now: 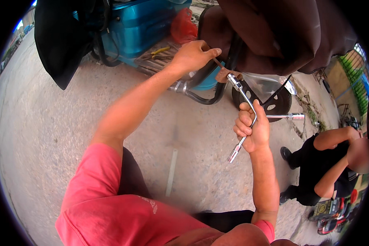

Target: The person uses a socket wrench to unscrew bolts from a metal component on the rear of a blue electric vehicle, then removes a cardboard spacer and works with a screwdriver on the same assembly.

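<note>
My left hand is closed on a thin rusty bar above a rusty bracket on the vehicle's black tubular frame. A chrome three-way socket wrench has its upper socket against that bracket, angled down to the right. My right hand grips the wrench near its middle, fingers wrapped round it, with one socket pointing right and another down. Behind the wrench is a dark wheel with holes. Dark brown covering hangs above the bracket.
A blue bin, red plastic bag and yellow-handled pliers sit at the upper left beside black fabric. A person in black is at the right on the concrete. Parked two-wheelers stand behind them.
</note>
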Demonstrator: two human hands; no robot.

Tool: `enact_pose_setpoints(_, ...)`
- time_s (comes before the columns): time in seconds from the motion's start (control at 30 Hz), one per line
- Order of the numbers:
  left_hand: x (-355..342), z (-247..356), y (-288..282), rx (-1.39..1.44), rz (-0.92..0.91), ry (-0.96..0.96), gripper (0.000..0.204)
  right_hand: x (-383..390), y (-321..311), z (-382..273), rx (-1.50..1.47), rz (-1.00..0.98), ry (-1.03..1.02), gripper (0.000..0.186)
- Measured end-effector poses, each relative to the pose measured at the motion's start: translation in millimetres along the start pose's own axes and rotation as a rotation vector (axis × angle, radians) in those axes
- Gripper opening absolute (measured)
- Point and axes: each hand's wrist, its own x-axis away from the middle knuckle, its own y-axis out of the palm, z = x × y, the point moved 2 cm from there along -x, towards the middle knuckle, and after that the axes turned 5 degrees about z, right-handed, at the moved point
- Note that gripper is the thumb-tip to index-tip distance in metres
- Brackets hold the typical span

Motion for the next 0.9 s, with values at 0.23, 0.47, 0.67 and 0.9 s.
enact_pose_setpoints(0.23, -21, 0, 9, 0.380, 0.059, 0.248, 0.058, 3, 5, -2, 0.226, 0.086, -0.123, 0.041)
enact_pose_setpoints(0.47, -31, 6, 9, 0.724, -0.015, 0.305, 0.058, -2, 1, 2, 0.292, 0.106, -0.173, 0.040)
enact_pose_setpoints(0.67, -20, -23, 39, 0.590, 0.041, 0.091, 0.071, -2, -3, -3, 0.273, 0.087, -0.143, 0.039)
enact_pose_setpoints(0.9, -28, -39, 73, 0.521, 0.192, 0.214, 0.088, -1, -1, 8, 0.904, 0.136, -0.532, 0.037)
